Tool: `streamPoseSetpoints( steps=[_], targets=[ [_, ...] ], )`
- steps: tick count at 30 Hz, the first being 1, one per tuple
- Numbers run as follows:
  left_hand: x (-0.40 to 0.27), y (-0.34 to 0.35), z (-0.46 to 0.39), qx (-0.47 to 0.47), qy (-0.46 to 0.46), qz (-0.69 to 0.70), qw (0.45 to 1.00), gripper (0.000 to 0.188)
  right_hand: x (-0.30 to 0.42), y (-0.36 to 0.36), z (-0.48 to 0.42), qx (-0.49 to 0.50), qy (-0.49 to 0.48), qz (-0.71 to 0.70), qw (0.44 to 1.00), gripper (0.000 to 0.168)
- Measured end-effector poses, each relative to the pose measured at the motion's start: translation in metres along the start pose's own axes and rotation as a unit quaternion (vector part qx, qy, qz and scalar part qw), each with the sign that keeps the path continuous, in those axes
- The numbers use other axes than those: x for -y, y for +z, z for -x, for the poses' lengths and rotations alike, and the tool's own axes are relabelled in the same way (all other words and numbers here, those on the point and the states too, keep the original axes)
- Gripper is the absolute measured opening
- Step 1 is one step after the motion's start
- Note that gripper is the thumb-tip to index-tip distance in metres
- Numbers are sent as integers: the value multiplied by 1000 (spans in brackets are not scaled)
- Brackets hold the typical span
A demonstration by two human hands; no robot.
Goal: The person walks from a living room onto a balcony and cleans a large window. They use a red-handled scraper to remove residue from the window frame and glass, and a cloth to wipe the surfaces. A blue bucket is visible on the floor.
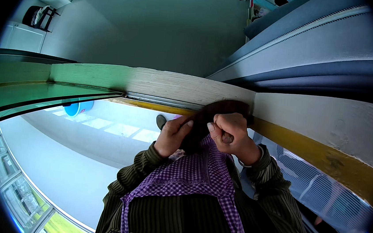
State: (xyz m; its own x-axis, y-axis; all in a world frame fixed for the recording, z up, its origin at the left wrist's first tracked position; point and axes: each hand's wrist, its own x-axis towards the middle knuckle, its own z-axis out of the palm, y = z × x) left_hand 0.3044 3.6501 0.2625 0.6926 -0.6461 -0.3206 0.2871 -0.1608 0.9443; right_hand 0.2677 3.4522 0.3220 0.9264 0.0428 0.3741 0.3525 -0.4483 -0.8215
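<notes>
In front of my chest is a dark reddish-brown item [227, 107] with a curved upper edge, overlapping the sill. Its shade hides what it is made of. My left hand [174, 133] pinches its left side, thumb on top. My right hand [233, 134] is curled into a fist against its lower right part. A rounded brown end [227, 138] shows inside the curled fingers; I cannot tell whether it is a handle end or a fingertip. A purple checked apron [188, 176] hangs below both hands.
A pale sill [176, 82] with a metal track [164, 100] runs across ahead of me. Sliding glass panes [58, 97] stand left. Grey-blue fabric [329, 39] lies beyond the sill at right. A blue bucket [78, 107] and a dark shoe [161, 121] are below.
</notes>
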Motion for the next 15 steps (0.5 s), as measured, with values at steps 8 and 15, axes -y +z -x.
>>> streamPoseSetpoints(
  steps=[8,15],
  targets=[
    [-26,-16,20,-114,6,204,972,34,-1,21,-11,44,-13,72,996,27],
    [-6,22,-8,-16,22,10,1000,22,-12,-14,0,84,92,128,984,24]
  ],
)
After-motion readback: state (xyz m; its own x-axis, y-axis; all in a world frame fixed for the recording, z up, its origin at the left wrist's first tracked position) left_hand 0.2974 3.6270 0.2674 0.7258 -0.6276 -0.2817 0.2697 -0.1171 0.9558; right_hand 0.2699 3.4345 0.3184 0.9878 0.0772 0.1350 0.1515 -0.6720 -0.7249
